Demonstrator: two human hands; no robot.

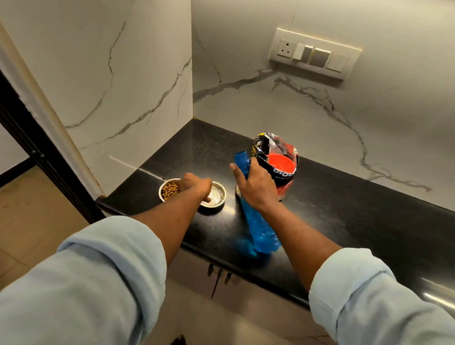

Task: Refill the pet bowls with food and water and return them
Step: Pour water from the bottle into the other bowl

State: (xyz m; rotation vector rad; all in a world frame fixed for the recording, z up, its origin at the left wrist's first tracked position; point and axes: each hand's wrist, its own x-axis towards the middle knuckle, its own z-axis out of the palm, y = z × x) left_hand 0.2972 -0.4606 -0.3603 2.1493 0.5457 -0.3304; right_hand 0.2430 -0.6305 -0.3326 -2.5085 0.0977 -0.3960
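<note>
— Black stone bench (335,217), glossy, tucked into a corner of white veined wall (249,108).

— And the bowls?

— Two, both steel, side by side near the bench's left front corner. Bowl of kibble (166,190) on the left, brown pellets inside. Second bowl (217,197) just to its right, shiny within; contents hard to make out.

— Touching each other?

— Cannot tell. Meeting point hidden under the left hand (195,184).

— So how about the hands?

— Apart, each on its own thing. Left hand knuckles up across the place where the bowls meet, fingers bent downward, thumb tip showing inside the second bowl. Gripping a rim or only resting there: cannot tell.

— And the other?

— Right hand (255,185) wrapped round the upper part of a blue bottle (260,230), thumb stuck out to the left. Bottle tilted, neck pointing up and away, base toward the bench's front edge, lower half blurred.

— Anything behind it?

— Food bag (283,174), black and red, standing open just behind the right hand, with a red scoop (282,161) sitting in its mouth. Switch plate (315,54) high on the far wall. Cupboard doors (192,274) under the bench, dark handles. Pale blue sleeves (109,271) rolled up the forearms. Tan floor tiles (25,229) off to the left.
</note>
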